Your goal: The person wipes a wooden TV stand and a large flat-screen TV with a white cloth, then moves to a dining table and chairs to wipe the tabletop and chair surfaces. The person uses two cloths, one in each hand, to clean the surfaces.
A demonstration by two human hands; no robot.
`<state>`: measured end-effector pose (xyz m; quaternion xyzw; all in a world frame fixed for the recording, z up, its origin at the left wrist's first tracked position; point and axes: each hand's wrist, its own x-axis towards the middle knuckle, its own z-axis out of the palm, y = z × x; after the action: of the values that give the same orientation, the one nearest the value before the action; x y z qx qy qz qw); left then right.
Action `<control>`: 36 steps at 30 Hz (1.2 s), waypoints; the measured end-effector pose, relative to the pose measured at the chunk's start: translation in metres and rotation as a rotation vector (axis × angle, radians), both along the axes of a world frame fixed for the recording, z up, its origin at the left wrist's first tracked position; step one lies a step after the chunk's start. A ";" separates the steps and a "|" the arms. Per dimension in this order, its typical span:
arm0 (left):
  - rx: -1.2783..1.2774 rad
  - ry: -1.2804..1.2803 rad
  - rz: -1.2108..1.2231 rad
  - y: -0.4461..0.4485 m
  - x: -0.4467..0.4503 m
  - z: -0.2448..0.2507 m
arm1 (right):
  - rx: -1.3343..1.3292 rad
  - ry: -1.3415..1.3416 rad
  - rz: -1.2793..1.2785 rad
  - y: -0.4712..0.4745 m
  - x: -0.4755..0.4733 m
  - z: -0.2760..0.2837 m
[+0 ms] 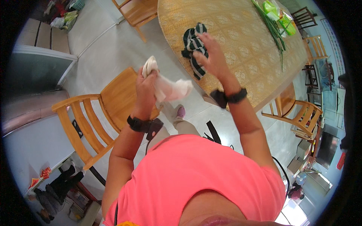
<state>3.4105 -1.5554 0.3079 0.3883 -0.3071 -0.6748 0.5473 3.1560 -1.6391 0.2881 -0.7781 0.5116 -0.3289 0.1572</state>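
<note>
My left hand [146, 88] grips a thin white cloth [172, 87], bunched at the top, its loose end hanging to the right and blurred. Both hands wear black wrist straps. My right hand [210, 56] is at the left edge of the table, fingers apart and holding nothing. Beside and partly behind its fingertips lies a crumpled dark green and white striped cloth [194, 42]. Whether the fingers touch it I cannot tell. The table [237, 59] has a gold patterned cover.
Green onions [273, 31] and green packages [286, 24] lie on the table's far right. A wooden chair [121, 96] stands close under my left arm; another chair [299, 111] is at the right. A third chair [138, 11] stands beyond. Dark cables hang near my body.
</note>
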 end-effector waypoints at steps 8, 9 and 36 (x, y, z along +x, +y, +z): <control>-0.668 -0.519 -0.218 -0.041 -0.104 -0.016 | 0.567 -0.838 -0.438 0.117 -0.034 0.016; -0.755 -0.791 -0.188 -0.050 -0.106 -0.025 | 0.458 -0.871 -0.594 0.125 -0.049 0.017; -0.792 -1.771 -0.719 -0.480 -0.154 -0.088 | 0.181 0.390 -0.844 -0.010 -0.073 -0.091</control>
<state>3.2565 -2.0358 0.2195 0.4230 -0.8977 -0.1218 -0.0201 3.0828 -1.6489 0.1968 -0.5327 0.8296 -0.1659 -0.0219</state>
